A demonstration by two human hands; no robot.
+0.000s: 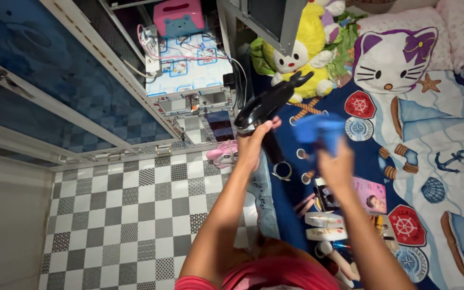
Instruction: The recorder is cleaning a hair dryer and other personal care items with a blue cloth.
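Note:
My left hand [252, 144] grips a black hair-styling iron [268, 102] by its lower end, holding it tilted up to the right above the bed's edge. My right hand [337, 164] holds a bunched blue cloth [318, 131] just right of the iron, not touching it as far as I can tell. Below my right hand on the blue nautical bedsheet [436, 156] lie a small pink booklet [370, 194], two white round containers [326, 225] and other small items.
A yellow plush toy [302, 48] and a cat-face pillow [396, 56] lie at the head of the bed. A low shelf [189, 64] with cables and a pink box [178, 17] stands beyond the checkered tile floor [130, 215]. A pink toy [222, 154] sits by the bed edge.

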